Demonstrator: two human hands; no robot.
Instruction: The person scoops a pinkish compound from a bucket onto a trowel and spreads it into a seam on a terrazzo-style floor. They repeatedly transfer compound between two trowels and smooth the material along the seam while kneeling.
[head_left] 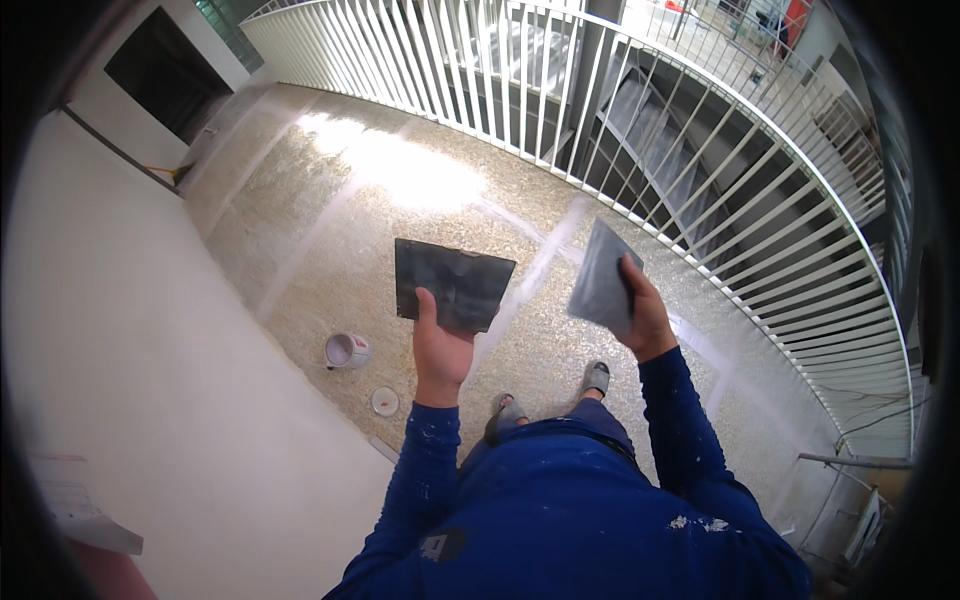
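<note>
In front of me, my left hand (440, 350) is closed on a dark, flat, trapezoid putty scraper (458, 278), its thumb lying across the face. The scraper's wide edge points away from me, and a small notch shows in it. My right hand (652, 318) grips a second, lighter grey putty scraper (601, 280), tilted so that its smooth face turns to the left. The two scrapers are apart, both held up above the floor. What the fingers behind each scraper do is hidden.
A bucket (358, 351) with pale paste stands on the floor by the left wall (150, 370), a round lid (384, 401) near it. White railings (760, 130) curve along the far and right side. Pale filled strips (540, 262) cross the speckled floor. My feet stand below.
</note>
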